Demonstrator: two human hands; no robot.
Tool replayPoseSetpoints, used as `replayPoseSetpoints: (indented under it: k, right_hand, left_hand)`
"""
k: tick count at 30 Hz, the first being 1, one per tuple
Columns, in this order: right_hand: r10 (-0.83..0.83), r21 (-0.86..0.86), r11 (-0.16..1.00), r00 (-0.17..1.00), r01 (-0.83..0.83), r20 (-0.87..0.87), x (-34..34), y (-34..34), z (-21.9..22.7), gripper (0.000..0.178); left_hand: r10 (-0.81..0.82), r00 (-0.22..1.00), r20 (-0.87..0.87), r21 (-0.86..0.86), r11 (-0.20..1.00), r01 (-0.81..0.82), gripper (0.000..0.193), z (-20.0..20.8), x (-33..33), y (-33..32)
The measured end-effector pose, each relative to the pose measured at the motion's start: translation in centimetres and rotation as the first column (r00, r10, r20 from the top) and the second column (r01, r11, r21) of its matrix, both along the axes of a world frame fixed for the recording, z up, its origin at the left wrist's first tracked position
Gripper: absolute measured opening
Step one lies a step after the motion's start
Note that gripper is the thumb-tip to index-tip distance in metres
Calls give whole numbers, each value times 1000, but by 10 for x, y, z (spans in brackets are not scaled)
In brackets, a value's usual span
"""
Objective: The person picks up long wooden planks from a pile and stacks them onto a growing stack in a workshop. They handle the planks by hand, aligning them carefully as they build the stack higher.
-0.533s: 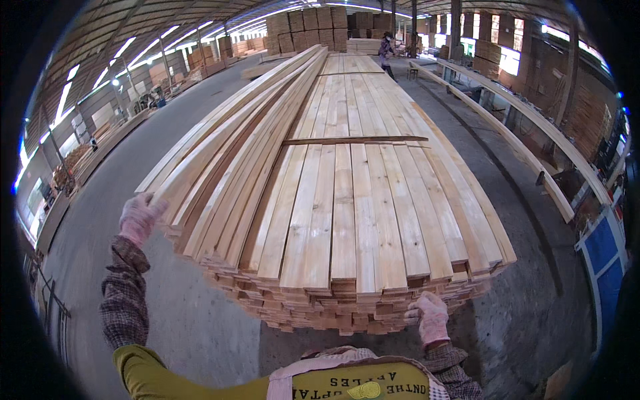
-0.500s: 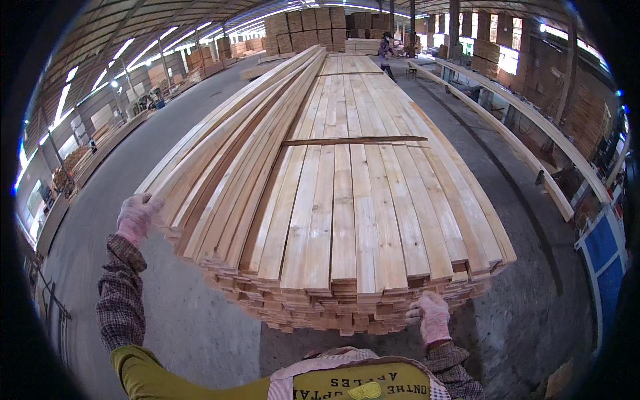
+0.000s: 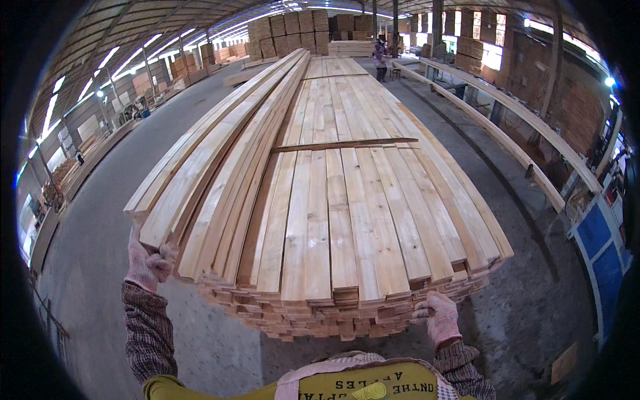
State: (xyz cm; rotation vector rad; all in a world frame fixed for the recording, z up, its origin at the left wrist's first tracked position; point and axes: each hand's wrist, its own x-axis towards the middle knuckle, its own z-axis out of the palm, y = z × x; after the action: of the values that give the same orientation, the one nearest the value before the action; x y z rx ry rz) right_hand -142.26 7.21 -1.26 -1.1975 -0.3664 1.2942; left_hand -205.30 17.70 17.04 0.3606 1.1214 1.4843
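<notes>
A long stack of pale wooden boards stretches away in front of me. Along its left side, several loose boards lie on the top layer, fanned out with their near ends overhanging to the left. My left hand, in a pinkish-white glove, is closed on the near end of a wooden board among the outermost ones. A finger reaches up against the neighbouring board's end. At the stack's near right end, my gloved right hand has its fingers curled against the board ends; whether they grip one is hidden.
A thin wooden strip lies across the top layer. To the right run long beams on supports and a blue panel with a pale frame. A person stands beyond the stack, near tall piles of timber.
My left hand has moved from the outer side of the leftmost board to beneath the near ends. Those ends have shifted, with a wider gap between them. My right hand stays by the board ends.
</notes>
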Motion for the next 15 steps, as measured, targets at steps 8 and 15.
replayPoseSetpoints:
  k: [8, 15]
  right_hand:
    - [55, 58, 996, 992, -61, 111, -15, 8, -4, 25]
    - [-21, -1, 1000, 1000, 21, 18, -6, -3, -25, 27]
  left_hand:
    - [168, 928, -333, -169, 957, -235, 67, -33, -43, -2]
    - [443, -57, -895, 421, 795, -436, 54, -52, -112, -51]
